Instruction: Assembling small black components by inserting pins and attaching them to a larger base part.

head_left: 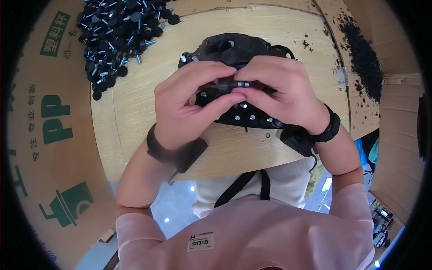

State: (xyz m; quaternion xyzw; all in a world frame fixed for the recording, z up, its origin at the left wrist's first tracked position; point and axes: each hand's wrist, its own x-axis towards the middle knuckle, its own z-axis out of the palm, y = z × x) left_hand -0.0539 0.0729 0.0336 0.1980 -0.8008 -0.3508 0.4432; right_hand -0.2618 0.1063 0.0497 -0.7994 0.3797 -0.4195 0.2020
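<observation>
Between my hands is a black-headed bolt (242,84) with a shiny threaded shank that points right. My left hand (182,96) is closed, thumb and forefinger pinching around the bolt's black head. My right hand (288,87) is closed too, its thumb and forefinger around the shank end; whether a small part is between those fingertips I cannot make out. Beneath both hands lies a black moulded tray-like piece (238,42), partly hidden by them. Several bolt shanks (252,117) stick up along its near edge.
A heap of black-headed bolts (119,33) lies at the far left of the wooden table (139,112). Tiny black pieces (362,58) are piled at the far right, with a few scattered near the tray. Cardboard walls (58,130) enclose the left and right sides. Dark bands circle both wrists.
</observation>
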